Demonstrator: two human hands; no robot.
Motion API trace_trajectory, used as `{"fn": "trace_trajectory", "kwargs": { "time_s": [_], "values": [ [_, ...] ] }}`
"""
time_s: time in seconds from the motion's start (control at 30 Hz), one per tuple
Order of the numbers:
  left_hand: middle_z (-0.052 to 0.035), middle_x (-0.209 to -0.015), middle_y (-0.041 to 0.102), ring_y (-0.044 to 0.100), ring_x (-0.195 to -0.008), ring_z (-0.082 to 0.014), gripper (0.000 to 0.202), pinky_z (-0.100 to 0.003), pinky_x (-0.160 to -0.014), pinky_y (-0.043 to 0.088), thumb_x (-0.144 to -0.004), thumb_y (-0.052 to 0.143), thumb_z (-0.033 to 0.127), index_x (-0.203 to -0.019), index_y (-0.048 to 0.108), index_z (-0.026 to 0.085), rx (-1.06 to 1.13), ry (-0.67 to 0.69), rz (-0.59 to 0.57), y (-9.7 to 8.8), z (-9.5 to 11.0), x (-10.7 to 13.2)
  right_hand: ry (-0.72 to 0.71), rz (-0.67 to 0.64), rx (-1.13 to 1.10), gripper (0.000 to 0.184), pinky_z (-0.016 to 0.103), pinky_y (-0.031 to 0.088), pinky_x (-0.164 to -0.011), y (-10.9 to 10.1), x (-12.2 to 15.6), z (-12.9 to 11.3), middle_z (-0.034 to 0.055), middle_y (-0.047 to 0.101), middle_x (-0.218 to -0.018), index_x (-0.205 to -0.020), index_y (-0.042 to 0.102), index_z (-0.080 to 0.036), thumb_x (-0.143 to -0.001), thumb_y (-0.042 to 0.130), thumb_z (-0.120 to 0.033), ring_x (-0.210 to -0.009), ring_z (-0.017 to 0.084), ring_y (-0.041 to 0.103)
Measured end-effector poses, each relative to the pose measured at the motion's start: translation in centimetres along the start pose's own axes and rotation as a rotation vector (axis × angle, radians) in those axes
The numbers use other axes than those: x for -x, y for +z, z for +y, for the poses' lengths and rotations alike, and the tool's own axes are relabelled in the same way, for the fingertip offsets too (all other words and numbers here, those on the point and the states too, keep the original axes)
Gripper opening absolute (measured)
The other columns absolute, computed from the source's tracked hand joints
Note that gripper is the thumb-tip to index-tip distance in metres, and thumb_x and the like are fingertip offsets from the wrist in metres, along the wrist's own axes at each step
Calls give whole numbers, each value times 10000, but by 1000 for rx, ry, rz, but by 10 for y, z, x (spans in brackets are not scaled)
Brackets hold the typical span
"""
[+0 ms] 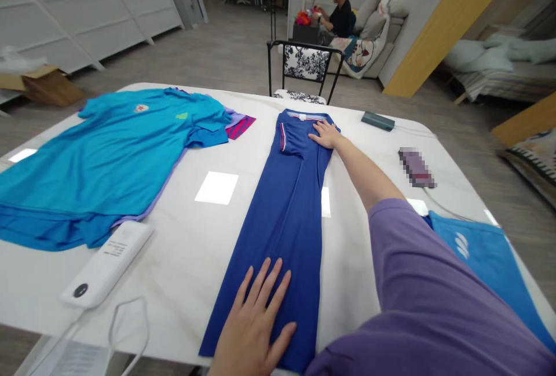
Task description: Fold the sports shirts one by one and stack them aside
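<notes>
Left hand (256,324), right hand (325,134) flat on blue shirt (282,208)

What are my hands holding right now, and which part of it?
Nothing is gripped. The left hand lies flat, fingers spread, on the near end of the folded dark blue shirt; the right hand presses flat near its collar.

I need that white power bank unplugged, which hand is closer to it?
Left. The left hand lies flat on the dark blue shirt, just right of the white power bank; the right hand is far across.
</notes>
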State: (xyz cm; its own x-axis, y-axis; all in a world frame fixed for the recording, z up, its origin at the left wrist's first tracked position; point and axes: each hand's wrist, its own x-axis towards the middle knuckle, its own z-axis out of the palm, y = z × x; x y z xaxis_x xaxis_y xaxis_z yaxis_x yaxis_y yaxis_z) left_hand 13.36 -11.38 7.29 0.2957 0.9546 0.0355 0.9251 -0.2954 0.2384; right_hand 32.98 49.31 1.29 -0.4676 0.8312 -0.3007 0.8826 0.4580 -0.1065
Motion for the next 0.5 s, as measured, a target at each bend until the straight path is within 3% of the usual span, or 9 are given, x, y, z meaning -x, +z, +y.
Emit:
{"fn": "trace_trajectory", "kwargs": {
  "time_s": [0.1, 0.17, 0.3, 0.4, 0.5],
  "values": [
    [34, -1910, 288, 232, -1807, -275, 936, -622, -1372, 560, -1060, 588, 517, -1892, 189, 361, 17, -50, -23, -3, 9, -1, 3, 95, 42, 950, 652, 67, -1481, -13, 21, -22, 168, 225, -1926, -1863, 306, -86, -1139, 338, -700, -1822, 376, 149],
    [31, -1923, 265, 217, -1813, -284, 899, -625, -1405, 512, -1087, 573, 527, -1891, 206, 359, 37, -88, -14, -2, 18, 1, -29, 196, 30, 922, 632, 87, -1486, -16, 56, -43, 207, 282, -1903, -1837, 349, -47, -1157, 328, -668, -1804, 379, 226],
    [-10, -1942, 228, 211, -1821, -315, 814, -654, -1431, 438, -1137, 525, 569, -1874, 302, 307, 75, -119, 11, 3, 40, 4, -175, 164, -51, 931, 616, 145, -1490, 7, 176, -90, 210, 368, -1869, -1809, 425, -74, -1165, 291, -733, -1771, 384, 325],
    [-73, -1936, 258, 237, -1814, -360, 772, -680, -1448, 359, -1155, 520, 569, -1847, 377, 258, 120, -118, 38, 5, 53, 5, -252, 97, -110, 966, 609, 179, -1491, 44, 280, -116, 183, 290, -1904, -1846, 369, -128, -1150, 325, -796, -1791, 372, 281],
    [-151, -1912, 318, 281, -1797, -402, 774, -701, -1445, 318, -1155, 547, 575, -1830, 409, 223, 208, -82, 39, 2, 53, 6, -221, 92, -131, 940, 634, 200, -1482, 71, 356, -136, 190, 250, -1913, -1853, 356, -142, -1153, 390, -768, -1802, 378, 242]
  ]
}}
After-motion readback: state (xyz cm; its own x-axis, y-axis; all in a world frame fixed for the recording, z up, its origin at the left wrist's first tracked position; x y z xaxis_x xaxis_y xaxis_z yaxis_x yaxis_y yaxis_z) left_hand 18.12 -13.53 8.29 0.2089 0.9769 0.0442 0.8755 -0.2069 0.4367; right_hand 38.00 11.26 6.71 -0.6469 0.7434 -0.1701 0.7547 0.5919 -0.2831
